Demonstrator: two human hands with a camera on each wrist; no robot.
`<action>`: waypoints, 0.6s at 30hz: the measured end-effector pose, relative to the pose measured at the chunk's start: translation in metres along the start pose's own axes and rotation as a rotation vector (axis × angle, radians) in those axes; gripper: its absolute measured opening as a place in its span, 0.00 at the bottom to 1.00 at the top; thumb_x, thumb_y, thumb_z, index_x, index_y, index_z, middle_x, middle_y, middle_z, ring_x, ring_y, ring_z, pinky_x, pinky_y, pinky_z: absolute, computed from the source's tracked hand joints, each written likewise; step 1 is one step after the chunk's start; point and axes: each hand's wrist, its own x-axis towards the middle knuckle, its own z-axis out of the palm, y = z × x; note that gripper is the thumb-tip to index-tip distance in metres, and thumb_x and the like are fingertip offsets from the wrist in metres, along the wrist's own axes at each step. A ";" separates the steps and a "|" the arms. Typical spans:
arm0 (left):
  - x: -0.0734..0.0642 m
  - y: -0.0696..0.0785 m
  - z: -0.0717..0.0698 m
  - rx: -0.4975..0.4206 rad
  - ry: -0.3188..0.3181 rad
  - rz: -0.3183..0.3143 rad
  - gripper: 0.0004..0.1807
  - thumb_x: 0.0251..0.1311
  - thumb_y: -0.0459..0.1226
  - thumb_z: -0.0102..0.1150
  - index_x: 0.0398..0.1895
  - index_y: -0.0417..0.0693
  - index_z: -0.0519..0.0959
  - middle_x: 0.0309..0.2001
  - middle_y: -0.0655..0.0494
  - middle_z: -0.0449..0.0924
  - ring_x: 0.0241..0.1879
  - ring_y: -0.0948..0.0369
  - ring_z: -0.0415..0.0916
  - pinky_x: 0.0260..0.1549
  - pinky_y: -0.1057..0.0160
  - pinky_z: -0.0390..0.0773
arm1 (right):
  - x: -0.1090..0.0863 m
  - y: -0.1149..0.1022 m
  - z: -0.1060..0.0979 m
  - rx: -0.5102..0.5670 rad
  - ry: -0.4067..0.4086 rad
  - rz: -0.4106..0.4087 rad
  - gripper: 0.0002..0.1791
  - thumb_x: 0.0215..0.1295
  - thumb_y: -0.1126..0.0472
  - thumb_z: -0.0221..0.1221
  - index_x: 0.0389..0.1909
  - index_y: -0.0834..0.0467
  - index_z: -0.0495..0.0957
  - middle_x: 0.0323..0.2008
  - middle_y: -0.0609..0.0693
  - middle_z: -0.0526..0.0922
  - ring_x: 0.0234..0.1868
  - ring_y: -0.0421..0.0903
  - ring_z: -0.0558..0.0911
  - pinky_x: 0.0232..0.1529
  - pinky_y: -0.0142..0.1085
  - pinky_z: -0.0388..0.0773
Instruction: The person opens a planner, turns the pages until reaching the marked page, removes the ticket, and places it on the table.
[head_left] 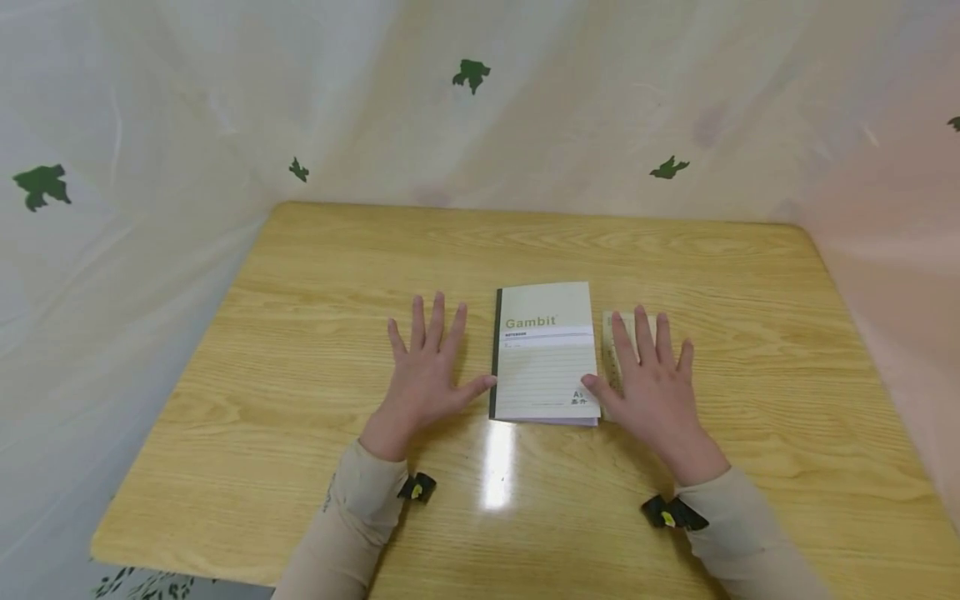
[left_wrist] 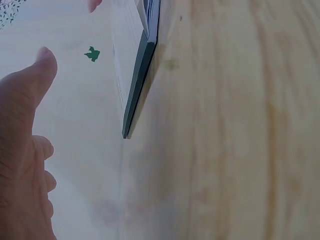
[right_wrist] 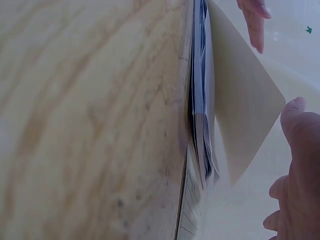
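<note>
A pale Gambit notebook (head_left: 543,367) with a dark spine lies closed on the wooden table, its front cover slightly raised along the right edge in the right wrist view. To its left, my left hand (head_left: 427,375) is spread palm down, the thumb tip close to the spine; it holds nothing. My right hand (head_left: 656,392) is likewise spread, its thumb over the notebook's lower right corner; whether it touches the cover, I cannot tell. Partly hidden beneath the right fingers is a flat, pale printed item (head_left: 608,354) beside the notebook; its kind is unclear.
The wooden table (head_left: 300,467) has rounded corners and extends on both sides of the hands. White curtain-like sheeting (head_left: 570,108) with green bird shapes hangs behind and beside it. Black wrist mounts (head_left: 673,513) sit at both cuffs.
</note>
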 end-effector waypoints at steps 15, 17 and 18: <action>0.000 -0.004 0.002 -0.019 0.012 -0.004 0.58 0.56 0.72 0.45 0.79 0.50 0.37 0.77 0.43 0.21 0.74 0.39 0.20 0.62 0.29 0.26 | -0.002 0.001 0.003 -0.003 -0.002 0.005 0.50 0.67 0.30 0.45 0.78 0.54 0.40 0.77 0.61 0.33 0.75 0.65 0.34 0.63 0.72 0.35; 0.000 -0.004 0.002 -0.025 0.009 -0.009 0.58 0.56 0.72 0.46 0.79 0.50 0.38 0.77 0.44 0.19 0.74 0.41 0.18 0.62 0.29 0.25 | -0.002 0.001 0.002 0.001 0.001 0.004 0.49 0.68 0.30 0.45 0.78 0.54 0.39 0.77 0.61 0.33 0.75 0.65 0.33 0.63 0.72 0.34; -0.001 -0.004 0.002 -0.026 0.008 -0.011 0.58 0.56 0.72 0.46 0.79 0.50 0.38 0.76 0.45 0.19 0.73 0.41 0.17 0.62 0.29 0.25 | -0.003 0.001 0.002 0.003 0.002 0.003 0.49 0.68 0.31 0.44 0.78 0.54 0.39 0.77 0.61 0.33 0.75 0.65 0.33 0.63 0.72 0.35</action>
